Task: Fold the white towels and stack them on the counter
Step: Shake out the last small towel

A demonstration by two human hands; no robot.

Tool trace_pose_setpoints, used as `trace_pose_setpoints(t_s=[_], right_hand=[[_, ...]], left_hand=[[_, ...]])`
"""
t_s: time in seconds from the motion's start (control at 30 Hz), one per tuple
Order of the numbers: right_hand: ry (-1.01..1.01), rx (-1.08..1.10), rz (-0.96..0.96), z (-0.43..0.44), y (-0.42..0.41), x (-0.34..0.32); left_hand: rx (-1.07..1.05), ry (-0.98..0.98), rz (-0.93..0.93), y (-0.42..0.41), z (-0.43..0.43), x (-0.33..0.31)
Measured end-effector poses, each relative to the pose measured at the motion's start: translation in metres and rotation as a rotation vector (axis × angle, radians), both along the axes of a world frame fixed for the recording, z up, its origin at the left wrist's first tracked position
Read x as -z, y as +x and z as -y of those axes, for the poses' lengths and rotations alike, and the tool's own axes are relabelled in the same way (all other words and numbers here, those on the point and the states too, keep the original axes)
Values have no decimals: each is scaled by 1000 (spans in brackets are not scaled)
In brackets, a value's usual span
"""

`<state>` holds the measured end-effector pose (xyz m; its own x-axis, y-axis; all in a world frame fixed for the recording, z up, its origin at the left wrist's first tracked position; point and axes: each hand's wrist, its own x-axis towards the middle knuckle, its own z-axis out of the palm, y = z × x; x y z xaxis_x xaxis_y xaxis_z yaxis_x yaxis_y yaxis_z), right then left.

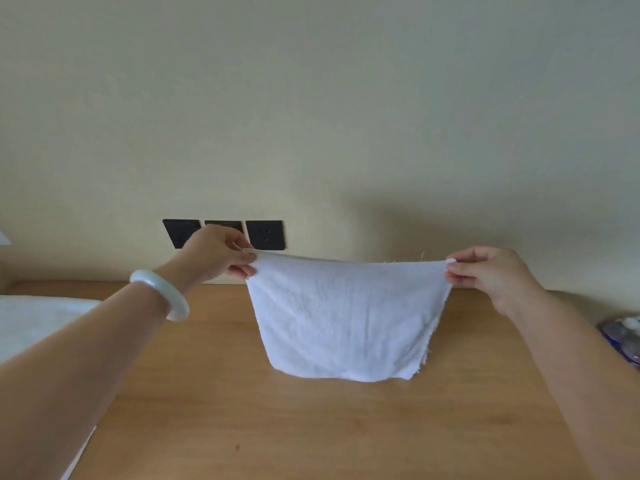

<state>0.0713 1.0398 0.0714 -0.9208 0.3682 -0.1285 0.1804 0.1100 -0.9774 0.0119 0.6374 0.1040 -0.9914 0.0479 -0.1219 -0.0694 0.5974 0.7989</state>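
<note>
A small white towel [346, 317] hangs spread out in the air above the wooden counter [311, 427], its lower edge just touching or nearly touching the wood. My left hand [216, 252] pinches its upper left corner. My right hand [485, 271] pinches its upper right corner. The towel's top edge sags slightly between the two hands. A pale bangle [161, 294] sits on my left wrist.
White cloth [38, 320] lies at the left end of the counter. A bluish crinkled object [623, 336] sits at the right edge. Three dark wall sockets [265, 234] are set in the cream wall just behind my left hand.
</note>
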Motion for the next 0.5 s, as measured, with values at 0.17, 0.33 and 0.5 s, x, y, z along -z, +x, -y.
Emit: trace_pose_setpoints(t_s=[0.17,0.33,0.5], right_hand=[[31,21,4,2,-38,5],[41,20,-186,-1,-31,-27],[59,-130,-6,-4,12,12]], left_hand=[[-112,207,1,-37,-10,0],[-62,274,-124,-42,-4,-37],[69,18,-121,1,17,-2]])
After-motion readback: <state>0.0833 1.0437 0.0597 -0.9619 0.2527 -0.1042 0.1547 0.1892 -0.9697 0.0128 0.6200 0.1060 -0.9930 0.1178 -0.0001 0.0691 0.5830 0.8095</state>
